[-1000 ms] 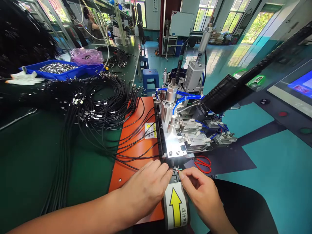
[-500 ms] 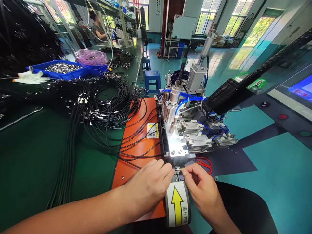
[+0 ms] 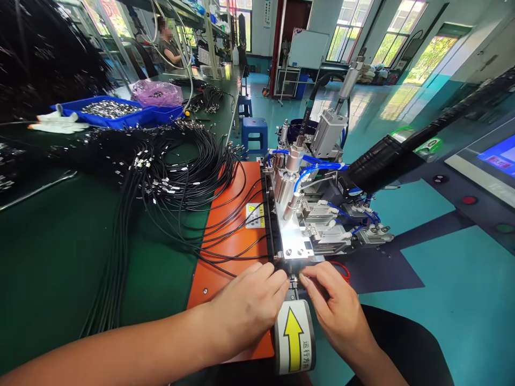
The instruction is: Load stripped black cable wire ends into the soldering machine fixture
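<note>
My left hand [image 3: 255,297] is closed at the front end of the machine [image 3: 292,236], its fingers bunched beside the narrow track [image 3: 293,294]. A black cable [image 3: 219,268] runs over the orange plate into this hand; its end is hidden by the fingers. Facing it across the track, my right hand [image 3: 338,303] pinches thumb and forefinger together by a tiny metal piece. Whatever sits between those fingertips is too small to name. Just below both hands is the track's rounded end with a yellow arrow label [image 3: 294,335].
Several black cables lie across the orange plate [image 3: 231,230] from a coiled bundle [image 3: 197,182] on the green table. A blue tray [image 3: 108,126] of small metal parts stands behind. Red-handled scissors [image 3: 344,269] lie right of the machine, under a black corrugated hose [image 3: 370,166]. Another person sits far back.
My right hand's fingers have shifted slightly up, now covering more of the red handles. The coloured wire ends near its fingertips no longer show. My left hand stays nearly in place; the whole view shifted slightly.
</note>
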The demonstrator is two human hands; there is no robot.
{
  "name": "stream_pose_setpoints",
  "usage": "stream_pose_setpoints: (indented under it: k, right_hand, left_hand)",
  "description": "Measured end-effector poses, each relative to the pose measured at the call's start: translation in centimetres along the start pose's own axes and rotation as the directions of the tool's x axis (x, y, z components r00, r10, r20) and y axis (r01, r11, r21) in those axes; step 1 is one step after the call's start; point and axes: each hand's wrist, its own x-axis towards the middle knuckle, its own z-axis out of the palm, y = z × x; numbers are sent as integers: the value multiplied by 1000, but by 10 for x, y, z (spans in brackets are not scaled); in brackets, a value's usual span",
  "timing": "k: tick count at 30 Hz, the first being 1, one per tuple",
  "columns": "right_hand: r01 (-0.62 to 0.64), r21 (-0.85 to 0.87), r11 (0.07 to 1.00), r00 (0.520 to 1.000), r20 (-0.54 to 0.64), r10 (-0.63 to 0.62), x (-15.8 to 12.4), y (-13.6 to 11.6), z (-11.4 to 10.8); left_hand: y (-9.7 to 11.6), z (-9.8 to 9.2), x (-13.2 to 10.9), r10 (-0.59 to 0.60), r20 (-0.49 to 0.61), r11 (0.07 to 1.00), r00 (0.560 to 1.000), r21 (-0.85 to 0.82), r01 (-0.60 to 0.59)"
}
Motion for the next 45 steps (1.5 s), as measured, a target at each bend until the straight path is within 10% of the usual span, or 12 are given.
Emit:
stream_pose_setpoints:
  k: [17, 26, 45]
  right_hand:
    - [-62, -49, 997, 998, -13, 61, 0, 7, 12]
    - [-350, 148, 925, 935, 114, 336, -1, -2, 8]
    - [-418, 262, 870, 908, 81, 412, -1, 6, 28]
  left_hand:
    - [3, 1, 0, -18, -68, 999, 998, 45, 21]
    - [1, 0, 0, -4, -5, 998, 1000, 56, 4]
    - [2, -12, -3, -273, 124, 958, 954, -57, 282]
